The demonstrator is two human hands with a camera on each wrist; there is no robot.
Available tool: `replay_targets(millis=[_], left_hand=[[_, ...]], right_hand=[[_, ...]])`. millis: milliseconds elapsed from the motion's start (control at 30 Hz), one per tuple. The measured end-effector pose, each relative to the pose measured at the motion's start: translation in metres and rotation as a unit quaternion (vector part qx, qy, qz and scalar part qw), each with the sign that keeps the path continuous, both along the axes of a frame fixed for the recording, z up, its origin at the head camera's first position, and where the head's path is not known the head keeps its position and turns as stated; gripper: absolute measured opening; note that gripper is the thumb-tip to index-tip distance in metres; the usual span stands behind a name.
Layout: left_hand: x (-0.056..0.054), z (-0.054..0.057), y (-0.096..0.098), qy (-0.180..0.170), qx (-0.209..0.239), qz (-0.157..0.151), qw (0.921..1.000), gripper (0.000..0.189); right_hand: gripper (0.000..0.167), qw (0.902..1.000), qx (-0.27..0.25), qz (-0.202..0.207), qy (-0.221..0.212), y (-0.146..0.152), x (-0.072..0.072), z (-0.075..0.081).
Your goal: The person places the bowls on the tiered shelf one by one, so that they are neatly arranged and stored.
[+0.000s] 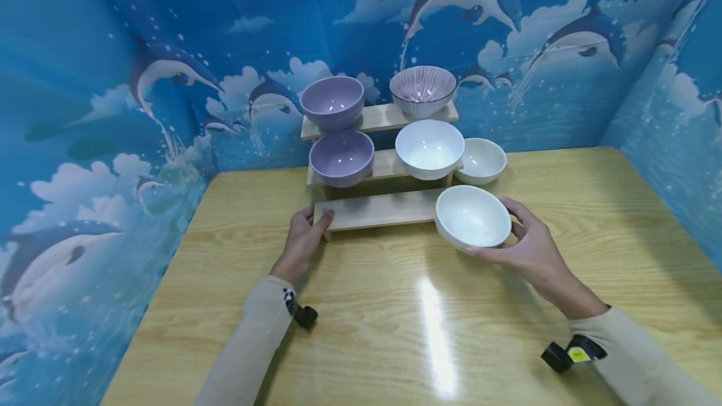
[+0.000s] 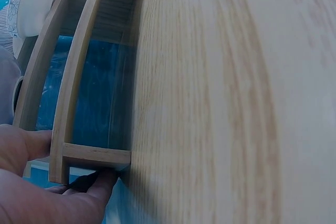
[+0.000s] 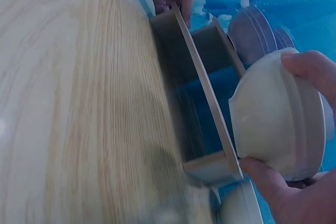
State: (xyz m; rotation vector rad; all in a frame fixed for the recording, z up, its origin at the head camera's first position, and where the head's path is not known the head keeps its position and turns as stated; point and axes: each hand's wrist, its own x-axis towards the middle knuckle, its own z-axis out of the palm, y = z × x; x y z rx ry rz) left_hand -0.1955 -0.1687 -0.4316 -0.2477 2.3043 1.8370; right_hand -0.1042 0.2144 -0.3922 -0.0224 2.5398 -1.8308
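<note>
My right hand [image 1: 533, 249] grips a white bowl [image 1: 472, 215] by its side, thumb and fingers spread around it. This bowl is at the right end of the lowest step of a three-tier wooden rack [image 1: 383, 210]; I cannot tell whether it touches the wood. At the rack's left end my left hand [image 1: 303, 240] pinches the lowest step, thumb on top. The left wrist view shows its fingers [image 2: 102, 187] around the end support. Purple bowls [image 1: 341, 158] stand on the left of the upper two steps. On the right are another white bowl [image 1: 430, 149] and a striped bowl [image 1: 423, 91].
Behind the held bowl, another white bowl [image 1: 482, 161] sits on the wooden table [image 1: 361, 331] beside the rack. A blue dolphin-print cloth [image 1: 338, 17] hangs behind and at both sides of the table.
</note>
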Motion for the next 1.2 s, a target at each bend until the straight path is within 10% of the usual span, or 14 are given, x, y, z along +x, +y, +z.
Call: replay_targets(millis=[1200], left_hand=[[0.001,0.002,0.001,-0.004,-0.012,0.003,0.9999,0.058]], right_hand=[[0.108,0.9924,0.000,0.116,0.040,-0.105,-0.042,0.004]])
